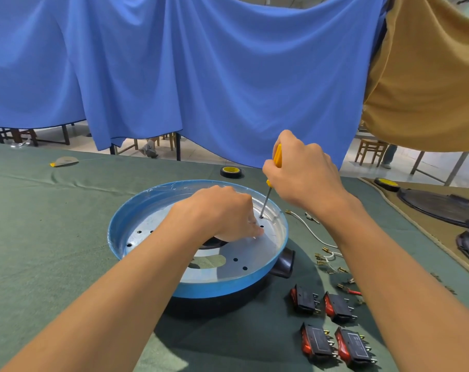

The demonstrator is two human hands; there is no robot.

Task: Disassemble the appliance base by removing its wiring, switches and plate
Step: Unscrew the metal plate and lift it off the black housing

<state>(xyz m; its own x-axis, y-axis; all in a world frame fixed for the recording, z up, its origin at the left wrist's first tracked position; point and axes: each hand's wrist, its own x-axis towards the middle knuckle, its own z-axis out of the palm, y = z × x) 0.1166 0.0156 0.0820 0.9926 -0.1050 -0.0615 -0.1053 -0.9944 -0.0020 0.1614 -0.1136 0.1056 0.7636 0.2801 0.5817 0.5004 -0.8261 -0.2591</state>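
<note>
1. right hand (pixel 305 173) has its fingers curled tight round the yellow handle of a screwdriver (pixel 277 156), shaft angled down and to the left with the tip sitting in a hole of the metal plate (pixel 254 253)
2. left hand (pixel 222 213) is resting inside the appliance base (pixel 201 287), fingers (pixel 256 232) bunched and pressed down on the plate just left of and below the screwdriver tip. can't tell if they're pinching anything or just holding the plate steady
3. the base itself is a round blue-rimmed pan on the green cloth (pixel 53 237), silver plate with small holes still seated in it, black handle stub (pixel 284 261) poking out on the near right side, below the right wrist
4. four black rocker switches (pixel 328 326) with red buttons are already out, laid in two pairs on the cloth well below and to the right of both hands
5. loose white wires (pixel 315 233) and little brass connectors (pixel 320 257) lie scattered just right of the pan, under the right forearm; one red lead (pixel 352 292) sits nearer the switches
6. a roll of black tape (pixel 231 171) sits beyond the pan, just left of the right hand's fingers
</note>
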